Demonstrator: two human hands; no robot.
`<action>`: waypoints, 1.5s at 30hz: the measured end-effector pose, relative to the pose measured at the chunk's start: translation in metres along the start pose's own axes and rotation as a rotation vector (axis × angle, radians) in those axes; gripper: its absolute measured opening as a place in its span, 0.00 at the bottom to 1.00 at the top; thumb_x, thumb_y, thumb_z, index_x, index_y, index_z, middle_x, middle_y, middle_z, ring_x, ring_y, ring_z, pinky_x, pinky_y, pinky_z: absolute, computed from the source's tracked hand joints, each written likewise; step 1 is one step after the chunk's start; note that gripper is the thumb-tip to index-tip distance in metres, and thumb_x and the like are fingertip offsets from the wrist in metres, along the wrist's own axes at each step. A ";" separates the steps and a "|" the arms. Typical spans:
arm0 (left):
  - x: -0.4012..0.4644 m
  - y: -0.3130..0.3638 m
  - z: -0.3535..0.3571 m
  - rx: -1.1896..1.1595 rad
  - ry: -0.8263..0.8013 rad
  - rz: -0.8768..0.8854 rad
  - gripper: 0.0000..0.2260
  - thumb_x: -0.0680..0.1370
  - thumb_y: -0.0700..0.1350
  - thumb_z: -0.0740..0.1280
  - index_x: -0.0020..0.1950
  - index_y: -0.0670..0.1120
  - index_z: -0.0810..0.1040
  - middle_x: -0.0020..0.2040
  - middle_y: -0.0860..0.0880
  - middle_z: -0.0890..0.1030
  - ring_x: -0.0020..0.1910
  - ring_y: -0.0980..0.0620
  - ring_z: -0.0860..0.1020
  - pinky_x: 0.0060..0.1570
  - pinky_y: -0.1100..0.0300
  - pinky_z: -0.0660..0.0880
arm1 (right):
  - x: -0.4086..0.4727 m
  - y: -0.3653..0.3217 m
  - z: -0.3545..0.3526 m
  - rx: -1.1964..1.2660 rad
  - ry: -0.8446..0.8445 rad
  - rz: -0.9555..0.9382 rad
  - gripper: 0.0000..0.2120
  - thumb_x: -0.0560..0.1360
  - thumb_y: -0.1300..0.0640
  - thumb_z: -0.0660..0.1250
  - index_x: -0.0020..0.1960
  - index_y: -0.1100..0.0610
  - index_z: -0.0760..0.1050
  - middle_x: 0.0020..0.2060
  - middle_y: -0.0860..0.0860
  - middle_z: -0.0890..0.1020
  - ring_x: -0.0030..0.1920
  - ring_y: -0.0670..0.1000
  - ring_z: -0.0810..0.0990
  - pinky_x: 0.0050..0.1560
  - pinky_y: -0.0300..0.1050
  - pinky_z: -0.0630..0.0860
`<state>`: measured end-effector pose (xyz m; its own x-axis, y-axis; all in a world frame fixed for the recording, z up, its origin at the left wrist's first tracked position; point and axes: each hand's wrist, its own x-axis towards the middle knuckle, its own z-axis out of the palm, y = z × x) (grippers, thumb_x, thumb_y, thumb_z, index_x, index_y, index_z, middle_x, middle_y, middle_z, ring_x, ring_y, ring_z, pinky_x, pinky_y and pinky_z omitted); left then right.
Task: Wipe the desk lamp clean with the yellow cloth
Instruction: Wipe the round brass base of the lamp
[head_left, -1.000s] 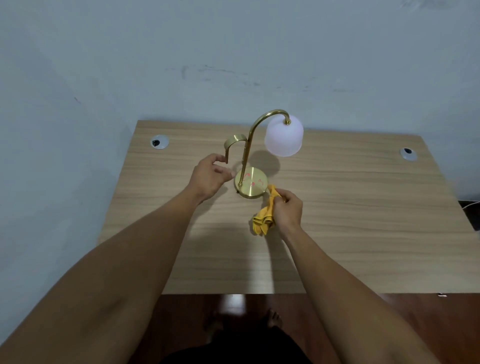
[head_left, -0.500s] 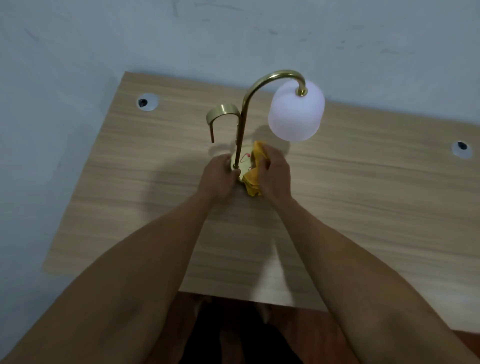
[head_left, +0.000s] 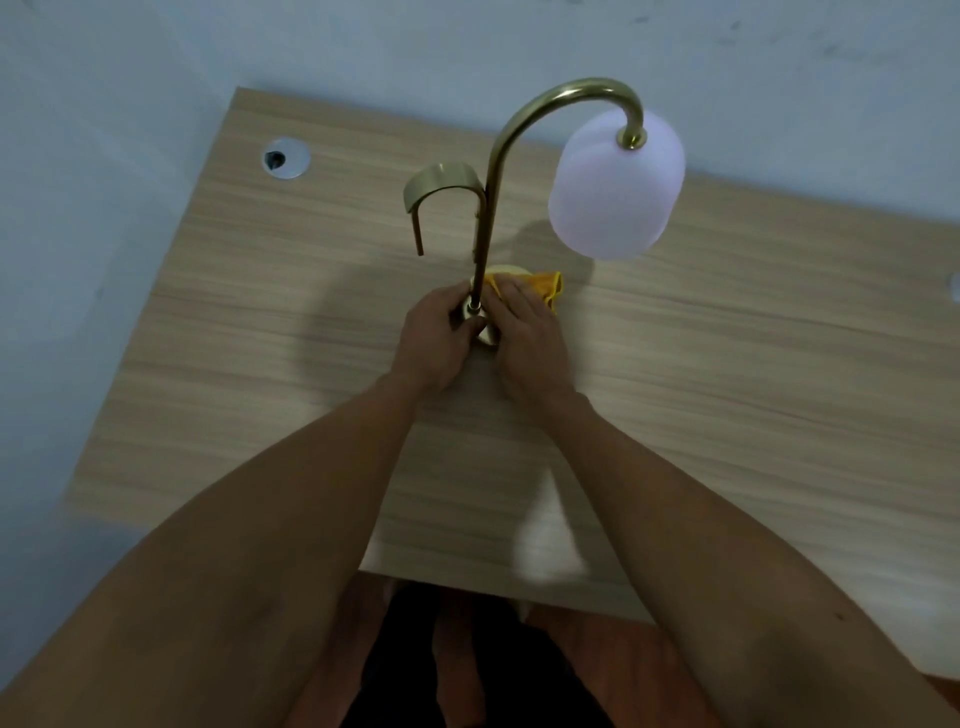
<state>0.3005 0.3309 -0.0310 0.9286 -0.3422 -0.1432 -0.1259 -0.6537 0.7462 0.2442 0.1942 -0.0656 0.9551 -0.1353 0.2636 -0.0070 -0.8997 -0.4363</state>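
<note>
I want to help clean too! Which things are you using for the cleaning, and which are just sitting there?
Part of the job:
- brass desk lamp with a frosted white shade, gripped low on its stem by the left hand
- yellow cloth, pressed on the lamp's base by the right hand

Just there:
- light wooden desk
- round silver cable grommet

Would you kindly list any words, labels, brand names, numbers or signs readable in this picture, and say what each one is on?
None can be read: the desk lamp, its white shade, the yellow cloth, the desk and the wall show no legible text.
</note>
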 end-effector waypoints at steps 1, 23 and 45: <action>-0.001 0.000 0.000 -0.016 0.000 0.004 0.22 0.78 0.41 0.72 0.72 0.42 0.76 0.67 0.43 0.81 0.65 0.47 0.78 0.62 0.69 0.65 | -0.002 0.005 -0.004 -0.008 0.001 -0.010 0.23 0.79 0.61 0.56 0.71 0.61 0.77 0.70 0.61 0.78 0.72 0.64 0.75 0.70 0.60 0.71; -0.001 -0.012 0.003 -0.221 0.016 0.005 0.20 0.77 0.41 0.74 0.68 0.45 0.77 0.60 0.51 0.83 0.59 0.59 0.79 0.57 0.77 0.71 | 0.019 0.009 -0.004 -0.002 0.039 -0.010 0.20 0.78 0.62 0.59 0.65 0.64 0.81 0.63 0.62 0.82 0.64 0.65 0.80 0.64 0.62 0.77; -0.002 -0.011 0.001 -0.207 -0.009 0.007 0.19 0.78 0.42 0.73 0.68 0.46 0.77 0.58 0.55 0.82 0.58 0.59 0.79 0.62 0.65 0.73 | 0.010 0.015 -0.009 0.036 -0.004 -0.157 0.18 0.78 0.64 0.61 0.64 0.65 0.82 0.63 0.62 0.83 0.63 0.65 0.81 0.66 0.58 0.76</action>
<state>0.3001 0.3383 -0.0399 0.9247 -0.3528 -0.1427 -0.0568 -0.4987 0.8649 0.2512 0.1757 -0.0612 0.9448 0.0078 0.3277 0.1532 -0.8943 -0.4205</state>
